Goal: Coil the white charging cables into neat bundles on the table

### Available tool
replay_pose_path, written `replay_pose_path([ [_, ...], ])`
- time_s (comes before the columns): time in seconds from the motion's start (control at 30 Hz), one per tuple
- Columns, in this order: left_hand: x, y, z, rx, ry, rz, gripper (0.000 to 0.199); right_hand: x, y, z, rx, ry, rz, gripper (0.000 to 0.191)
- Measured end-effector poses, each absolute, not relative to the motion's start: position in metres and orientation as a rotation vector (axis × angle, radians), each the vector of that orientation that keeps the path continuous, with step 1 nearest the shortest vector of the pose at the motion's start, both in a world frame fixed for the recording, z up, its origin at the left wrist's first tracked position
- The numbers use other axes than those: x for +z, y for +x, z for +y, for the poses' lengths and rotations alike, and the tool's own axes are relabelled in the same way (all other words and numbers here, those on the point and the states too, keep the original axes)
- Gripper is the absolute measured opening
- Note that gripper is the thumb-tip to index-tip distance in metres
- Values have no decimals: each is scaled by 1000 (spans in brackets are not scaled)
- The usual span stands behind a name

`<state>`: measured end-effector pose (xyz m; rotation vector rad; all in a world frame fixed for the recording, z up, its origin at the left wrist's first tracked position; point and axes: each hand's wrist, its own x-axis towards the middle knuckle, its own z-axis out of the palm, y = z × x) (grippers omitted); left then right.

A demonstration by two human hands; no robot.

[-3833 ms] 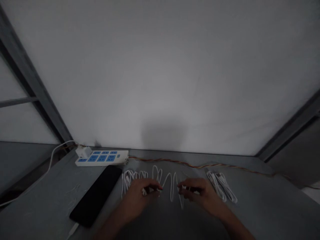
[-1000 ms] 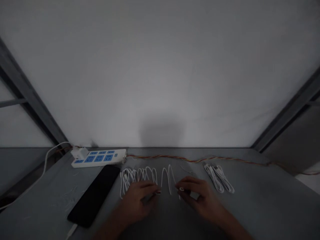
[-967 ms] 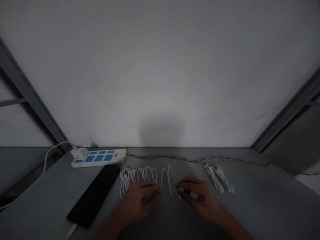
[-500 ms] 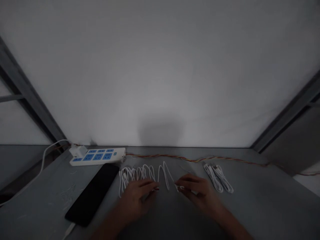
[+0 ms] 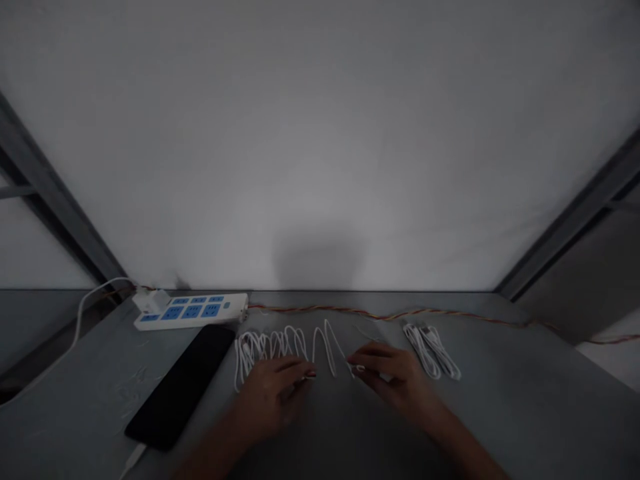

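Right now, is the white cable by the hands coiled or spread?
Spread: the white cable zigzags in open loops between the left hand and right hand.

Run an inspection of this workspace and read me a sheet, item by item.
surface: grey table, dimly lit.
job's things: looped white cable lying in waves mid-table; bundled white cables to the right of the hands.
clutter: black smartphone lying left of the loops; blue-socketed white power strip at the back, with white charger plugged in.
grippers: left hand and right hand both at the looped cable; grip unclear in the dim light.
cables: twisted multicoloured wire along the back edge; white lead leaving the back-left corner.
surroundings: grey metal frame on both sides, pale backdrop behind.
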<state>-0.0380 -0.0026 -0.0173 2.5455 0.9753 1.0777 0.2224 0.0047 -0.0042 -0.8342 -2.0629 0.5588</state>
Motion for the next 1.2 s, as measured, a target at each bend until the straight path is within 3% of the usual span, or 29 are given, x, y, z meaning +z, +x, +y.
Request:
replay_pose_path([
  [0.43,-14,-37,-5,932,2461,998,22,-1,222,2,587,-964,-2073,20],
  [0.73,1,-42,2,1072,1927,1479,31,-1,231,4,716,-1311,-1752,50],
  [0.97,4,-46,9,624,2003,1966,29,-10,222,8,574,-1809,-1844,54],
  [1.2,-2,-51,11,305,2235,1946,25,-16,220,2,616,-1713,-2033,22],
])
